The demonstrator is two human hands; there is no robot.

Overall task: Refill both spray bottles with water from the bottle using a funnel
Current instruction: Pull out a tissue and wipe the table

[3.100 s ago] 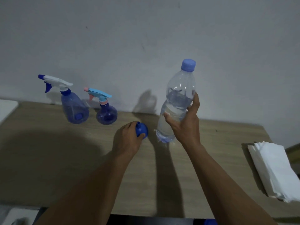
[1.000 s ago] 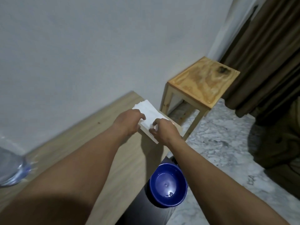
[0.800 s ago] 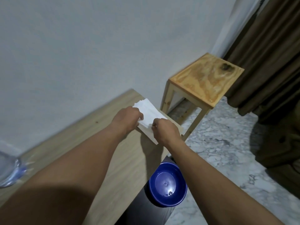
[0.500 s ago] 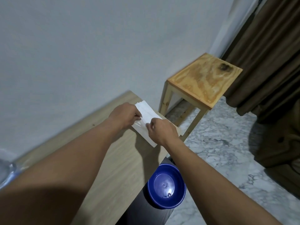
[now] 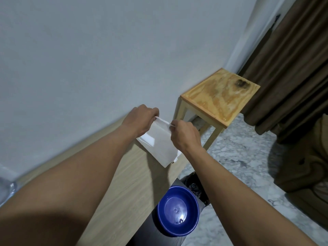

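A stack of white paper napkins (image 5: 159,150) lies at the right end of the wooden table (image 5: 113,183). My left hand (image 5: 138,121) and my right hand (image 5: 184,135) each pinch an upper corner of one white napkin (image 5: 160,132) and hold it raised above the stack. The base of the clear water bottle (image 5: 6,187) shows blurred at the far left edge. The spray bottles and the funnel are out of view.
A blue bowl (image 5: 178,211) with a few drops in it sits on a dark surface below the table's front edge, beside a black-lined bin (image 5: 197,181). A small wooden stool (image 5: 220,100) stands right of the table, and brown curtains (image 5: 292,68) hang beyond it.
Three seconds ago my hands held the funnel and the water bottle. Since then my view swung right to the napkins, and both hands have just lifted one napkin off the stack.
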